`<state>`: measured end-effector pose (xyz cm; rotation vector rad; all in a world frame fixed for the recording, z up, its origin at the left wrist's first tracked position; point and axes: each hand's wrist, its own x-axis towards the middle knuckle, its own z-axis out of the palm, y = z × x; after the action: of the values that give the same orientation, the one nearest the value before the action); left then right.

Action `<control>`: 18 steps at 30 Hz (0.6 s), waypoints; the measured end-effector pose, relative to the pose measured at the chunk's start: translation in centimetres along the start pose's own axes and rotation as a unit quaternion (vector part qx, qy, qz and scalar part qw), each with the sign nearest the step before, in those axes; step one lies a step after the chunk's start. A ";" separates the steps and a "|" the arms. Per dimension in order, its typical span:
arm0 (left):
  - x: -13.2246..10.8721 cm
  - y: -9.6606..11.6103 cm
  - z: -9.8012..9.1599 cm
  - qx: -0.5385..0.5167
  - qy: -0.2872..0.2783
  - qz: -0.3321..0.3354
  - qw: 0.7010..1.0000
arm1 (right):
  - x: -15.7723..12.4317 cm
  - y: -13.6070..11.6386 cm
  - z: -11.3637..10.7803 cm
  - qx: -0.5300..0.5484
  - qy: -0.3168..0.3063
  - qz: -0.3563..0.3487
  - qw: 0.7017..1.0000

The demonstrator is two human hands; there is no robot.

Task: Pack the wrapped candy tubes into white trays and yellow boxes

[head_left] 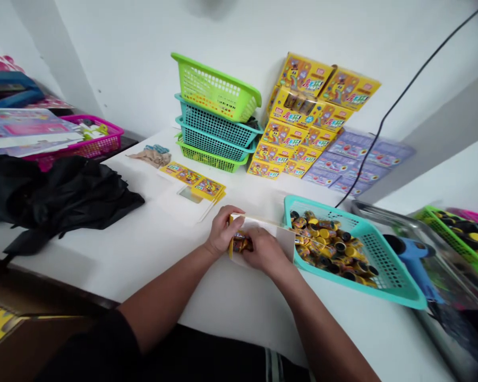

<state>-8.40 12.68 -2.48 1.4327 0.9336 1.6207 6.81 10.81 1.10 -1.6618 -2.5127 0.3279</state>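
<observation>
Two forearms (pixel 171 292) are extended over the bench (pixel 143 254). Capped bottles (pixel 326 233) could be spilled if the teal basket (pixel 398 298) were nudged; the carton (pixel 283 235) between the hands might be crumpled by the left hand (pixel 224 231), its grip clasped round one end. Bottles inside are partly covered by the right hand (pixel 265 249); whether any is pinched cannot be told. Counted: four stacked baskets (pixel 217 127), one teal basket, one carton; bottles, uncountable.
</observation>
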 end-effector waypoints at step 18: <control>-0.1 -0.3 0.0 -0.009 0.015 -0.008 1.000 | -1.3 -1.9 0.8 0.551 0.026 0.078 0.830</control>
<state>-8.38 12.73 -2.77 1.3897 0.9436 1.6384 5.47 8.76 0.81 -1.2663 -1.5040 1.3818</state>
